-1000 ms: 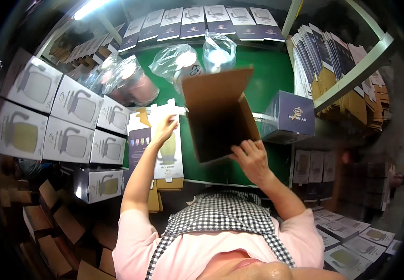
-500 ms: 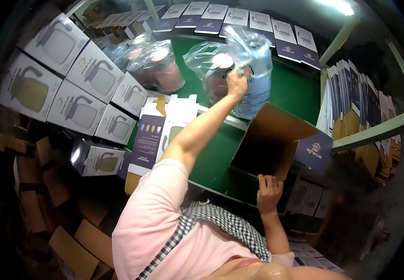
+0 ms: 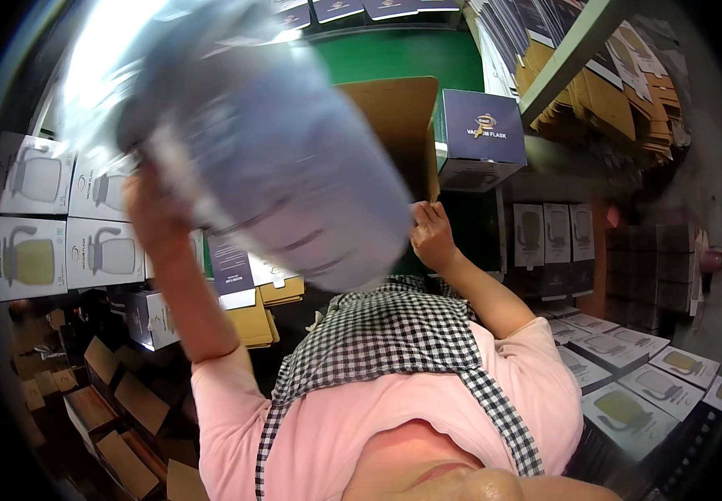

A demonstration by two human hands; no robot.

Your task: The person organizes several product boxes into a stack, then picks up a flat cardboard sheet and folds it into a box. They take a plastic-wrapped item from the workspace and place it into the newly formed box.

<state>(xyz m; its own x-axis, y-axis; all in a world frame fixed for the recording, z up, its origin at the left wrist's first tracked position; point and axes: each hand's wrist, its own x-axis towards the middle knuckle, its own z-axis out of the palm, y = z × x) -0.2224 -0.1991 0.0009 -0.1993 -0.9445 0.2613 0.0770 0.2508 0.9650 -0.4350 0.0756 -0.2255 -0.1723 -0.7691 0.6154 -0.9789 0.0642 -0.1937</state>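
Note:
A light-blue thermos jug (image 3: 302, 175) in a clear plastic bag is held up close before me, tilted and blurred by motion. My left hand (image 3: 156, 209) is closed round its side near the top, the fingers partly hidden. To the right of the jug stands an open brown cardboard box (image 3: 398, 108), its inside partly covered by the jug. Fingers of my right hand (image 3: 434, 238) pinch the near edge of that box.
White printed boxes (image 3: 27, 255) are stacked at the left. A dark-blue box (image 3: 482, 125) sits beside the open one on the green table (image 3: 403, 54). Flattened cartons (image 3: 578, 75) fill the right rack. Open brown cartons (image 3: 140, 401) lie low left; more printed boxes (image 3: 636, 409) lie low right.
My left hand has lifted the bagged blue jug off the table and brought it up toward me, leftward. My right hand stays on the box edge. The view has shifted.

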